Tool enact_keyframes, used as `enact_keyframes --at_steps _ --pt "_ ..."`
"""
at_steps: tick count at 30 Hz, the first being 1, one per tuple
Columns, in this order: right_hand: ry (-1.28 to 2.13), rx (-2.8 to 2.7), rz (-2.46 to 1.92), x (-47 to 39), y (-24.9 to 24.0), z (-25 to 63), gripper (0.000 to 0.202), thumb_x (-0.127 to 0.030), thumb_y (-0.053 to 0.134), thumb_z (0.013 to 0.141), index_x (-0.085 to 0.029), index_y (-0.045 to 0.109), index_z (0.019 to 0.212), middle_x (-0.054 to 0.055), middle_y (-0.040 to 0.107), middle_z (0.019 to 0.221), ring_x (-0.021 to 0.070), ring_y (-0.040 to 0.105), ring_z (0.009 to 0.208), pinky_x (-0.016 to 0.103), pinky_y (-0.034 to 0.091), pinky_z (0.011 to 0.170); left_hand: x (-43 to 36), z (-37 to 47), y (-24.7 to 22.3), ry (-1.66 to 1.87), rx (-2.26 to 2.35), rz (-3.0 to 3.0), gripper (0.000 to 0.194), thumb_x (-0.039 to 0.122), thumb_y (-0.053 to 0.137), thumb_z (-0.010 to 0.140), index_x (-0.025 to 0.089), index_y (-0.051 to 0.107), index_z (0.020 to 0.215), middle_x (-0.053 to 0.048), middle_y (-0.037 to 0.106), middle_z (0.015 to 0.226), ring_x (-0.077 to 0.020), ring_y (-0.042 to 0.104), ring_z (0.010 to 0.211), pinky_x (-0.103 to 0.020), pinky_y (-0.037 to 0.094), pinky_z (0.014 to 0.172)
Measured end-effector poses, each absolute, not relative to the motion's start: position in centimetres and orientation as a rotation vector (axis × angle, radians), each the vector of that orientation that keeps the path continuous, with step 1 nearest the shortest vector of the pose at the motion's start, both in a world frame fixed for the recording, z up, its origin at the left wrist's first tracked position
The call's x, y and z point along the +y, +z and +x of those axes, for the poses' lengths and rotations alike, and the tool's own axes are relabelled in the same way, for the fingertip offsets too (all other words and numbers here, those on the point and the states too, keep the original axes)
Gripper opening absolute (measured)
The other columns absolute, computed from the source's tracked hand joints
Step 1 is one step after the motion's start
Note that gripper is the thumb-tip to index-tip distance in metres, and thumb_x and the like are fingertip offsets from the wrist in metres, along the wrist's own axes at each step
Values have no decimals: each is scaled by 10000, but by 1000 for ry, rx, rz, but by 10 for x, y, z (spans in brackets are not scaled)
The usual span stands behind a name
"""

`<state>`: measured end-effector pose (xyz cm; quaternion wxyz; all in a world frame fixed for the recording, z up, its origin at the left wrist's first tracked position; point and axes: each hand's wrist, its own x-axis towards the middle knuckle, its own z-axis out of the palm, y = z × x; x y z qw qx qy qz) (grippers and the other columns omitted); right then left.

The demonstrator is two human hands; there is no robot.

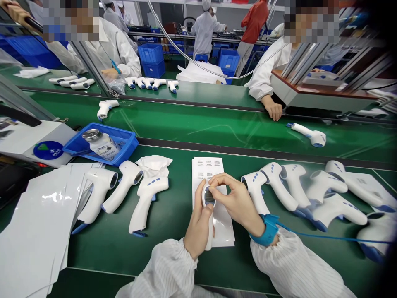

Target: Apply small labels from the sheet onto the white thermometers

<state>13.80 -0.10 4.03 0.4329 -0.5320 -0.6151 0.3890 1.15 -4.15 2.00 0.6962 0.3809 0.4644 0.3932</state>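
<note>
My left hand (200, 225) is wrapped round a white infrared thermometer (209, 238), held upright with its dark oval screen end (209, 196) facing me. The fingers of my right hand (237, 196) are closed at the top edge of that end, with the thumb on the screen; whether a small piece is pinched there is hidden. Under both hands lies a white label sheet (223, 229) with rows of small printed labels. A blue wrist strap (267, 229) with a cord circles my right wrist.
Several thermometers (279, 186) lie to the right, and three (149, 203) to the left beside paper sheets (34, 219). A blue tray (128, 145) holds a bottle (101, 142). Beyond runs a green conveyor belt (192, 124) carrying thermometers; a co-worker's hand (273, 108) rests at its far edge.
</note>
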Motion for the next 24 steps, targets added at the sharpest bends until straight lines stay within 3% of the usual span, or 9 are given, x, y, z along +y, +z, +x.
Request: enact_keyframes --at_steps 14,19,24 --pt "961 -1532 -1368 1 41 138 71 -165 585 797 -215 602 749 25 659 874 192 615 866 341 484 825 -41 10 17 864 1004 862 522 380 380 967 401 212 1460 -98 266 1551 -7 456 421 -230 422 407" --pt "1122 -1476 -1384 7 41 141 28 -226 613 799 -209 593 788 8 643 835 175 596 825 327 473 809 -33 13 21 913 1064 817 411 422 391 956 333 349 1355 -72 511 1280 -60 489 511 -202 456 407" --pt "1259 -1392 -1329 11 43 144 144 -339 634 824 -199 624 792 16 667 836 179 621 823 322 484 793 -22 13 27 883 1162 777 385 527 421 919 309 454 1234 -29 555 979 -141 542 673 -216 514 439"
